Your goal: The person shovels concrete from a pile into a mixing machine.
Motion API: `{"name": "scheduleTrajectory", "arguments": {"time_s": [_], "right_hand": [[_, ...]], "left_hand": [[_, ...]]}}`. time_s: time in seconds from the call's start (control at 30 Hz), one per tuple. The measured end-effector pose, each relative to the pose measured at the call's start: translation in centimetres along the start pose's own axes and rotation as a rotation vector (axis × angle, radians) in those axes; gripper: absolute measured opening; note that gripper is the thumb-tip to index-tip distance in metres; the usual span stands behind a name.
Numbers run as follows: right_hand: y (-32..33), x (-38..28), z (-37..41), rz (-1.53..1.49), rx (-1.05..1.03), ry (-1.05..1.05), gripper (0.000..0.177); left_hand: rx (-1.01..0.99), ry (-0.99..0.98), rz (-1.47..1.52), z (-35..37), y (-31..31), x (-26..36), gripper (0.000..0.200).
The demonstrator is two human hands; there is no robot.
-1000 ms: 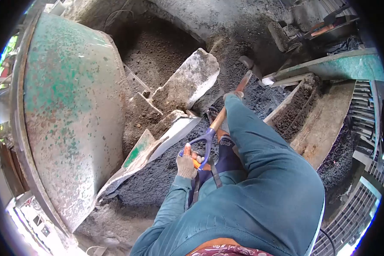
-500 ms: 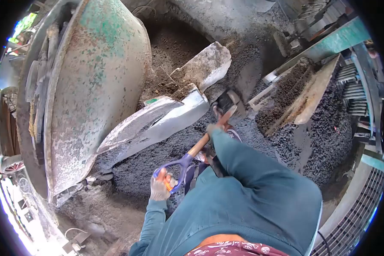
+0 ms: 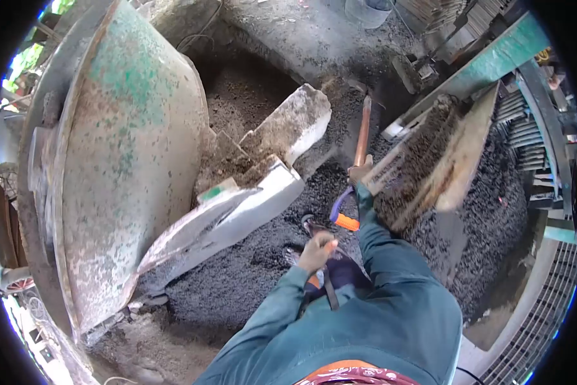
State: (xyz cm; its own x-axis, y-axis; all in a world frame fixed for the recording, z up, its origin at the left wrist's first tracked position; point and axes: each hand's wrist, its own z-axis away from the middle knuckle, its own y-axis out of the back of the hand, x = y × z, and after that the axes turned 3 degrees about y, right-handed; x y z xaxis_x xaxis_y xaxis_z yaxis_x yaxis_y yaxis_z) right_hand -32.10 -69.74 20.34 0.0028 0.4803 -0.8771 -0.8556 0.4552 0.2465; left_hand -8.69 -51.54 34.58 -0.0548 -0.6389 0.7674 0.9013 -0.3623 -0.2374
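Note:
A shovel [image 3: 363, 131] with a wooden shaft points away from me, its blade end small and indistinct against the dark aggregate. My right hand [image 3: 361, 170] is wrapped round the lower shaft, just ahead of the purple D-handle [image 3: 337, 206] with its orange grip. Off the handle, my left hand [image 3: 316, 252] is in front of my body with fingers curled. An orange spot shows at its fingertips; I see no tool in it. Dark, damp gravelly mix [image 3: 237, 276] covers the ground around my feet.
A large worn metal drum [image 3: 131, 160] with green paint patches stands at left. Beside it lie a whitish metal chute [image 3: 237, 208] and a caked slab [image 3: 301, 122]. At right, a board [image 3: 468, 154] leans in the gravel pile near a green beam [image 3: 493, 58]. A bucket [image 3: 368, 13] stands at the back.
The shovel has swung right and forward, now pointing away. My left hand has let go of the D-handle and moved right; my right hand stays on the shaft.

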Motion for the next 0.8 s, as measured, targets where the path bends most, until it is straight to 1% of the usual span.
{"name": "scheduleTrajectory", "arguments": {"time_s": [0.03,0.07,0.1,0.13,0.17,0.2,0.27,0.33,0.37,0.4,0.43,0.53,0.57,0.63,0.67,0.7,0.73,0.77,0.8], "right_hand": [[-0.3,1.6,-2.7,-0.029,0.044,0.057,0.043],[-1.2,-0.3,-2.3,0.314,0.076,-0.018,0.053],[-2.3,-2.0,-1.0,0.709,0.266,0.236,0.068],[-2.6,-4.0,-0.4,0.497,0.173,0.074,0.076],[-3.6,-2.3,-1.1,0.537,0.210,0.107,0.072],[-4.1,-0.8,-1.9,0.584,0.249,0.143,0.068],[-4.5,0.2,-3.9,0.534,0.214,0.129,0.066],[-4.7,1.1,-5.5,0.511,0.161,0.089,0.064],[-4.5,1.4,-5.9,0.513,0.127,0.050,0.063],[-4.0,2.5,-5.6,0.517,0.093,0.009,0.062],[-3.7,3.6,-4.5,0.522,0.144,0.119,0.064],[0.2,5.3,1.3,0.703,0.065,0.056,0.064],[1.6,5.2,3.4,0.766,0.039,0.044,0.064],[4.4,4.8,6.9,0.894,-0.013,0.034,0.065],[6.3,5.4,7.9,0.949,-0.077,0.075,0.064],[8.2,6.4,8.8,1.000,-0.140,0.121,0.064],[9.5,6.0,10.8,0.960,-0.116,0.119,0.063],[11.0,5.9,13.0,0.923,-0.097,0.110,0.061],[12.6,6.0,15.3,0.892,-0.080,0.097,0.060]], "left_hand": [[0.097,-0.049,0.046,0.8,0.4,-0.9,0.023],[0.140,0.206,0.381,3.1,0.6,1.3,0.020],[0.289,0.176,0.205,4.9,1.4,1.9,0.018],[0.304,0.247,0.247,6.2,3.6,-3.1,0.018],[0.320,0.315,0.289,8.3,5.7,-8.4,0.019],[0.495,0.484,0.269,11.1,6.3,-10.3,0.025],[0.418,0.701,0.209,18.1,11.2,-20.5,0.029],[0.760,1.048,0.327,22.5,10.9,-19.8,0.025],[0.894,1.149,0.379,24.4,10.8,-19.4,0.023],[0.963,1.188,0.407,26.2,10.8,-19.4,0.022],[1.001,1.196,0.424,27.4,10.9,-19.5,0.021],[0.901,1.030,0.474,27.8,11.4,-21.0,0.012],[0.865,0.979,0.490,27.4,11.7,-21.8,0.015],[0.708,0.831,0.506,24.9,13.4,-24.6,0.022],[0.594,0.735,0.474,23.6,14.7,-27.2,0.025],[0.733,0.747,0.637,22.0,13.5,-23.2,0.028],[0.678,0.677,0.533,21.0,13.8,-22.5,0.028],[0.570,0.545,0.203,21.0,14.9,-23.0,0.028],[0.515,0.406,-0.225,21.2,15.5,-23.1,0.029]]}}
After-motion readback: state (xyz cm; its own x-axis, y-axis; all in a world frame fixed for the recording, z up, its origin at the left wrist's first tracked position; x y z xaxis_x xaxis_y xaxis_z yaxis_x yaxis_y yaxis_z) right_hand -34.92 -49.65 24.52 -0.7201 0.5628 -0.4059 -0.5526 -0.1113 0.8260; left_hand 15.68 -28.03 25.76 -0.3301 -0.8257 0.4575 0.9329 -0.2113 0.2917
